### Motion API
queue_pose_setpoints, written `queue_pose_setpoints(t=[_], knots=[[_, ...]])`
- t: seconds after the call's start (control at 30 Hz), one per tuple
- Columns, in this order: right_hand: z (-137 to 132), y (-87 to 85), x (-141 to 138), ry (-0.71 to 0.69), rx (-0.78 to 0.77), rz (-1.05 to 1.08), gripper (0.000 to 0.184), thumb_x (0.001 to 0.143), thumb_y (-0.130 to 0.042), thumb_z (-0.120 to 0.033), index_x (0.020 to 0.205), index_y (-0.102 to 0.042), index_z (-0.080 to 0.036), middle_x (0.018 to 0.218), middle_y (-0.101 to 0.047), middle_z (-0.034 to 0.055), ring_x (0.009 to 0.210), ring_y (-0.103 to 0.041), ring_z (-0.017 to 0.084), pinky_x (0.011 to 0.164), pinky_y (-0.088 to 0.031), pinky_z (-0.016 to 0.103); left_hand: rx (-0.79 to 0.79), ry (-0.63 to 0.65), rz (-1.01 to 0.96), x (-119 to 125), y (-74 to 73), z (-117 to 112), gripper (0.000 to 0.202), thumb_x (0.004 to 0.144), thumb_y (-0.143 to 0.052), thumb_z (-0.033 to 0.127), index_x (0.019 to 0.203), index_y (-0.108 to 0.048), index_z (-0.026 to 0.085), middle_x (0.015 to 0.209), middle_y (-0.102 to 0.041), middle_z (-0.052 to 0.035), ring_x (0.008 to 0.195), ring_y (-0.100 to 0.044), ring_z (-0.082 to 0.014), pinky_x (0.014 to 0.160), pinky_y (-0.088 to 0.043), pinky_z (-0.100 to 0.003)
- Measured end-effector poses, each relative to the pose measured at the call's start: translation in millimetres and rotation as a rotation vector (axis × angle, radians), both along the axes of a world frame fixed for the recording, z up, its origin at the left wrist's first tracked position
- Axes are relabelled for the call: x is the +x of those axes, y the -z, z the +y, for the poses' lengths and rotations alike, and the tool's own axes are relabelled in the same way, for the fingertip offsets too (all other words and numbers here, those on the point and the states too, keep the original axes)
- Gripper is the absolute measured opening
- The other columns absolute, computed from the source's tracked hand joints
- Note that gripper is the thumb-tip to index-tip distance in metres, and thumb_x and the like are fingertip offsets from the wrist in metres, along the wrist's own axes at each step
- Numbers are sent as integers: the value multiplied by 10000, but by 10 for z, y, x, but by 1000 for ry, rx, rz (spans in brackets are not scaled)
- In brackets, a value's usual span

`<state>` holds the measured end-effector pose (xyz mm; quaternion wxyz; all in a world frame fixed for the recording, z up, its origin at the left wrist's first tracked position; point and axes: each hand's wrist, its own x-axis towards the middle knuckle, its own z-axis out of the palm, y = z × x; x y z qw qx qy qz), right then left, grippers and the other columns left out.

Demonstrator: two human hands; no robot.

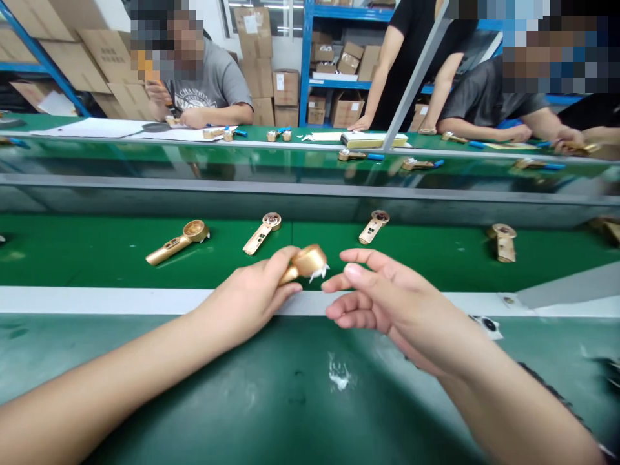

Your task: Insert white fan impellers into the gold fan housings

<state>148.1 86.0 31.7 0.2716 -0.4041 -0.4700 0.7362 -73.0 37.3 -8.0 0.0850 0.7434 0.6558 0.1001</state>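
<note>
My left hand (261, 284) is closed around the handle of a gold handheld fan housing (311, 259), above the front rail of the green belt. The round head points right, and white strips stick out beneath it. Just right of that head, my right hand (375, 290) has its fingers apart and slightly curled, with nothing in them. Behind my hands, more fan housings lie on the belt: a gold one (177, 243) at the left, a paler one (263, 233) near the middle, another (374, 227) behind my right hand, and one (504, 242) further right.
A pale metal rail (97, 301) separates my green work surface (217, 387) from the belt (320, 236). White residue (339, 374) marks the surface. Beyond a partition, co-workers sit and stand at a second line with gold parts. Shelves and cardboard boxes (254, 39) stand behind.
</note>
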Motion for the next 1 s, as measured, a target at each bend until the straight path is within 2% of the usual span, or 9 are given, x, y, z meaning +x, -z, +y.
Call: queue_pose_setpoints(t=[0.07,0.17,0.27,0.37,0.47,0.6,0.73,0.87,1.0], knots=[[105,-33,192,45,142,-149,410,846,-737,-448,1132,-536,-234,916,-745,34,692,-720,155,642,-599,273,-16,-59,84,-37,62,196,491,1013,-406,439,1417,-395,160,1156,-704,-145,1029,-701,-286,809,-545,-339],[163,-54,590,42,562,-523,366,879,-679,-480,1153,-609,-248,1012,-736,67,807,-712,208,692,-590,331,-33,-133,170,-39,162,391,507,1020,-353,407,1397,-470,90,1130,-696,-206,1050,-674,-345,832,-535,-406],[97,30,946,-131,959,-882,253,914,-615,-395,1104,-694,-248,1101,-732,96,995,-687,287,811,-575,424,-37,-200,237,-2,183,385,587,1006,-350,425,1430,-470,37,1159,-674,-257,1118,-625,-398,870,-519,-459],[-4,224,1102,-244,1115,-1009,256,913,-605,-328,1102,-725,-205,1120,-741,124,1078,-666,313,923,-548,485,32,-259,275,-45,106,321,709,988,-330,523,1472,-415,11,1283,-596,-291,1234,-521,-450,965,-460,-524],[-48,445,1068,-206,1121,-1047,319,856,-674,-302,1131,-728,-150,1097,-748,164,1055,-672,354,919,-541,544,106,-380,276,-252,70,388,834,951,-310,621,1518,-320,10,1361,-514,-311,1268,-450,-496,985,-420,-582],[-52,598,921,-126,1148,-1019,204,782,-685,-170,972,-760,-162,972,-764,141,1027,-668,379,977,-471,626,-15,-463,218,-688,192,629,642,924,-382,528,1302,-591,54,1293,-575,-285,1206,-514,-479,959,-448,-569],[-183,514,769,-2,1124,-909,226,826,-622,-174,1034,-707,-192,1035,-727,105,955,-686,283,870,-574,480,-64,-474,126,-937,174,686,431,910,-438,419,1153,-625,116,1149,-658,-222,1096,-616,-421,889,-492,-500],[-442,303,565,235,855,-487,207,832,-639,-205,1024,-702,-247,1045,-660,52,778,-693,156,673,-613,274,-7,-428,-21,-687,-73,464,444,935,-432,530,1218,-477,191,1012,-701,-127,945,-679,-347,779,-516,-428],[-634,128,362,287,655,-290,233,801,-692,-190,1021,-732,-259,1005,-690,32,729,-679,117,635,-595,210,-67,-156,-282,-127,-193,112,390,920,-493,599,1082,-459,245,888,-693,-8,736,-667,-203,638,-507,-297]])
